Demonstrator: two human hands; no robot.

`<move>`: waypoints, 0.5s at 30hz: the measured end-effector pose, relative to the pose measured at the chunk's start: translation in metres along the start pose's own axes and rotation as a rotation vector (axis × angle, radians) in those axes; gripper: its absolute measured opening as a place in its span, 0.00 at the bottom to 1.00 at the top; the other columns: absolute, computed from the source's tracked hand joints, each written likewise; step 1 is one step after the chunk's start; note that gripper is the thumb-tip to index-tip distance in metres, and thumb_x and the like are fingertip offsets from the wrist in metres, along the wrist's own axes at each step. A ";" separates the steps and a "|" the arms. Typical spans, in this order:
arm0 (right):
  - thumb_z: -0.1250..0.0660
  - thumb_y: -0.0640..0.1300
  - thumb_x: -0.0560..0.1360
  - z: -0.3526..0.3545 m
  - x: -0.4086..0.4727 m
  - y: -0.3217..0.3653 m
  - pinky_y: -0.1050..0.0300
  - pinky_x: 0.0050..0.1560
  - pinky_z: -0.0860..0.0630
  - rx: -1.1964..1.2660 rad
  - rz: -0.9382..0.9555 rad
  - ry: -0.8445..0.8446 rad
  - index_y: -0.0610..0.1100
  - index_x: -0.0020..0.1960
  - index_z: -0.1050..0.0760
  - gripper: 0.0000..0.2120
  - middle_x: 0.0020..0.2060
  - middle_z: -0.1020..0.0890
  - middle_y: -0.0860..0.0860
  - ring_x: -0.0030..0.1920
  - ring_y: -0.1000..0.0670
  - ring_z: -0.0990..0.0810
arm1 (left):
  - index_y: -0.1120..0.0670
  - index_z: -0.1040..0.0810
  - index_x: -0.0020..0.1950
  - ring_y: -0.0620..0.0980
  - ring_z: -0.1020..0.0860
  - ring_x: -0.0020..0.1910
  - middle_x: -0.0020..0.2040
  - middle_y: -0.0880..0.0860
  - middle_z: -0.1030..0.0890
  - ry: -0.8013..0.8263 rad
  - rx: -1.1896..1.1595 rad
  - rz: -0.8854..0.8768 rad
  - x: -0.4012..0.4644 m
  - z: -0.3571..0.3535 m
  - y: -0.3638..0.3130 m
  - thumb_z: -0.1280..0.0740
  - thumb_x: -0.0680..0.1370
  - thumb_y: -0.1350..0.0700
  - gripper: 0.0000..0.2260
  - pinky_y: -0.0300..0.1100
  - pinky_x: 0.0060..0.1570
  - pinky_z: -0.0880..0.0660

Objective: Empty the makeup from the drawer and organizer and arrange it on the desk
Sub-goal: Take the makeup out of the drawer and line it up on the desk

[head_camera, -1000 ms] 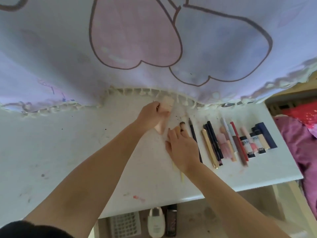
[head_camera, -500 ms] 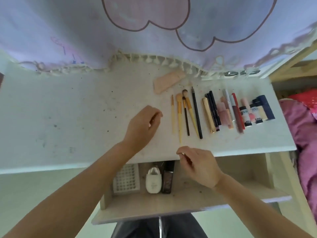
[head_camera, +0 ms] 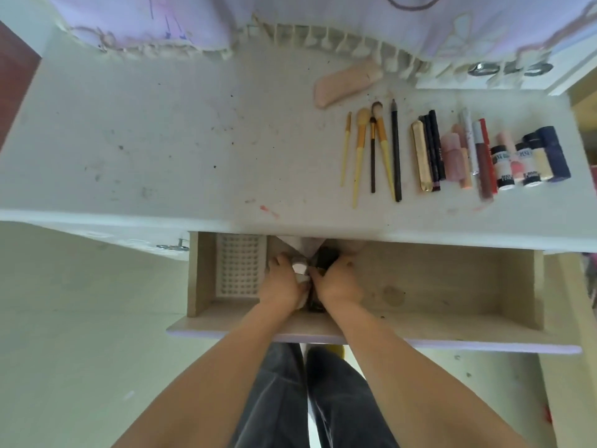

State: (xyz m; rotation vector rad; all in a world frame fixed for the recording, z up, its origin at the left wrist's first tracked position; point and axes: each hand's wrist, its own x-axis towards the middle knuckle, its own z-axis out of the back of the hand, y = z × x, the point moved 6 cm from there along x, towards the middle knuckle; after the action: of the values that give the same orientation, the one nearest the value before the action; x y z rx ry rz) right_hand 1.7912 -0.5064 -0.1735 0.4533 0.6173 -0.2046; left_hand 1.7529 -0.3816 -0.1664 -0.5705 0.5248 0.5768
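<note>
Inside the open drawer point(head_camera: 452, 286), at its left end, sits a white perforated organizer point(head_camera: 240, 266); whether anything remains in it cannot be told. Just right of it, the left hand point(head_camera: 281, 282) curls around a white bottle point(head_camera: 299, 270), and the right hand point(head_camera: 339, 281) curls around a dark bottle point(head_camera: 326, 257) beside it; both hands are grasping, each on its own item, with the bottles touching or nearly so. The rest of the drawer floor to the right shows only bare wood with a faint ring stain.

By my judgement the task is well along: these two bottles look like the last loose makeup in the drawer, and they have yet to be lifted and placed.

On the desk point(head_camera: 161, 140), the left and middle stretch holds only specks and smudges. Toward the right lies a pink pouch point(head_camera: 347, 80) near the back, then an ordered row: brushes point(head_camera: 371, 147), a dark pencil point(head_camera: 396, 150), a gold tube point(head_camera: 421, 156), black liners point(head_camera: 434, 147), pink tubes point(head_camera: 454, 153), a red gloss point(head_camera: 484, 156), small bottles point(head_camera: 517, 166) and a navy lipstick point(head_camera: 554, 150). The open space left of the brushes seems the natural spot for the bottles.

A lilac curtain point(head_camera: 290, 14) with a tasselled hem hangs over the desk's back edge. The floor is pale, and the person's dark trousers show below the drawer.
</note>
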 end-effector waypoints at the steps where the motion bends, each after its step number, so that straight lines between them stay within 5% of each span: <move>1: 0.35 0.56 0.74 0.000 0.001 -0.001 0.50 0.51 0.26 0.018 -0.013 0.013 0.39 0.66 0.37 0.29 0.61 0.26 0.41 0.58 0.41 0.24 | 0.59 0.30 0.63 0.58 0.26 0.58 0.61 0.59 0.27 0.033 -0.047 -0.008 0.003 -0.001 0.002 0.31 0.73 0.47 0.24 0.48 0.51 0.28; 4: 0.33 0.51 0.72 0.006 0.000 -0.002 0.52 0.49 0.24 0.089 0.038 0.067 0.39 0.63 0.32 0.25 0.58 0.24 0.41 0.54 0.42 0.22 | 0.59 0.22 0.53 0.55 0.22 0.50 0.52 0.56 0.20 0.107 -0.193 -0.082 -0.005 0.002 0.005 0.29 0.72 0.50 0.16 0.45 0.48 0.26; 8: 0.31 0.45 0.73 0.038 -0.034 -0.004 0.58 0.49 0.29 0.172 0.282 0.123 0.42 0.62 0.31 0.20 0.56 0.23 0.45 0.56 0.44 0.23 | 0.54 0.25 0.47 0.45 0.28 0.42 0.43 0.48 0.26 0.083 -0.198 -0.294 -0.044 0.029 -0.002 0.27 0.71 0.53 0.10 0.32 0.38 0.35; 15: 0.30 0.50 0.73 0.124 -0.090 0.022 0.70 0.53 0.29 0.208 0.589 0.200 0.56 0.61 0.34 0.20 0.51 0.25 0.64 0.53 0.60 0.25 | 0.43 0.27 0.49 0.38 0.26 0.46 0.47 0.40 0.24 -0.012 -0.285 -0.559 -0.078 0.129 -0.049 0.27 0.71 0.52 0.13 0.30 0.47 0.30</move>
State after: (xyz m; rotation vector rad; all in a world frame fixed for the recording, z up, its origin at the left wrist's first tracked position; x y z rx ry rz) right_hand 1.7892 -0.5402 -0.0228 0.8423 0.6342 0.3444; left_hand 1.7658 -0.3625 -0.0096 -0.9427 0.2506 0.1188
